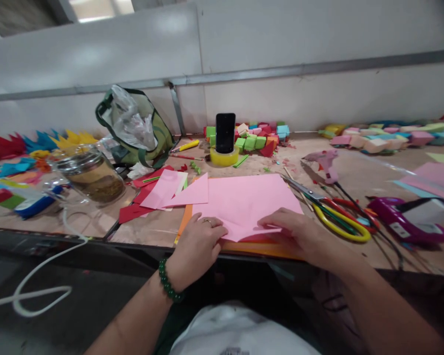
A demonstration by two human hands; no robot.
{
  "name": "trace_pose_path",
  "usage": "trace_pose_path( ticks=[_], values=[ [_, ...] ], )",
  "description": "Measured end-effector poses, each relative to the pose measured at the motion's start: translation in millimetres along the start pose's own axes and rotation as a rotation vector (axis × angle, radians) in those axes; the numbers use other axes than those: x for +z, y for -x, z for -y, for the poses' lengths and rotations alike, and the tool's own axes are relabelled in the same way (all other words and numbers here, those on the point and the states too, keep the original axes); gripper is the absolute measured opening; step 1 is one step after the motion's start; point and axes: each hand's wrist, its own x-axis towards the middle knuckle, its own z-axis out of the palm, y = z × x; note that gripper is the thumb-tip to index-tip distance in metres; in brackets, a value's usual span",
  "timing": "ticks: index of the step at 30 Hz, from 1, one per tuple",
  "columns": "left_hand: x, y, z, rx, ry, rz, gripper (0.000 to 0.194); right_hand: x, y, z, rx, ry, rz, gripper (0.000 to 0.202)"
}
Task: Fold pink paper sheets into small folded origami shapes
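Note:
A large sheet of pink paper lies at the table's front edge, its near edge bent up and curled over. My left hand, with a ring and a green bead bracelet, grips the left part of that near edge with curled fingers. On the other side, my right hand pinches the raised edge between thumb and fingers; the thumb is partly hidden. Orange paper shows beneath the pink sheet. A cut pink piece overlaps its upper left corner, beside more pink paper and red paper.
Scissors, a pink glue gun and a purple tool with a black cord lie right. A phone stands in a yellow tape roll. A glass jar, green bag and folded paper blocks stand behind.

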Motion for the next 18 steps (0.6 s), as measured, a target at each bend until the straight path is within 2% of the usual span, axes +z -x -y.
trace_pose_path(
  ticks=[5, 10, 13, 18],
  values=[
    [0.8, 0.0, 1.8, -0.143, 0.091, -0.073, 0.017, -1.6, -11.6, -8.4, 0.134, -0.026, -0.008, 0.026],
    [0.6, -0.3, 2.7, -0.178, 0.220, -0.115, 0.034, 2.0, -19.5, -9.5, 0.286, 0.032, -0.117, 0.041],
    [5.1, 0.2, 6.0, -0.232, 0.201, -0.159, 0.032, 3.6, -20.3, -16.7, 0.340, 0.027, -0.135, 0.040],
    [10.1, -0.7, 10.7, -0.266, 0.045, -0.259, 0.025, 4.0, -19.7, -24.3, 0.338, -0.098, -0.137, 0.037]
  ],
)
